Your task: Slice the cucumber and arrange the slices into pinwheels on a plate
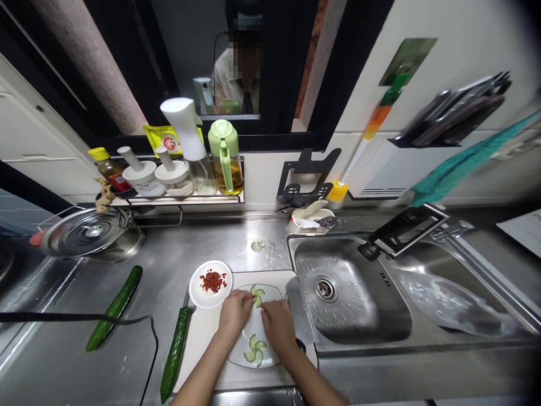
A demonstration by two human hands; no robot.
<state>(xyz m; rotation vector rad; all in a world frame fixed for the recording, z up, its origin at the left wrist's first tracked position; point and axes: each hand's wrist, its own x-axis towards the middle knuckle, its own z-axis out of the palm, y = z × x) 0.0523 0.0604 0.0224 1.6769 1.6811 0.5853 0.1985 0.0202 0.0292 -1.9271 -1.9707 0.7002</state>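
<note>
Far left, a lidded pot [122, 248] is standing on the steel counter, one cucumber [116, 310] lying in front of it. A second cucumber [175, 352] is lying along the left edge of the cutting board [203, 344]. A white dish [195, 282] is sitting at the board's upper left corner, holding small red pieces [213, 280]. Left hand [236, 309] is reaching over the clear plate [253, 324], fingers bunched nearly closed at the left of the upper cucumber slices [259, 300]; can't tell if it's pinching anything. Lower cucumber slices [254, 355] are fanning out pinwheel-like near the plate's front. Right hand [279, 322] is hovering or resting (unclear) right of the upper slices, fingers curling inward, grip hidden. A broad blade [302, 307] is lying right of it, beside the sink [363, 304].
</note>
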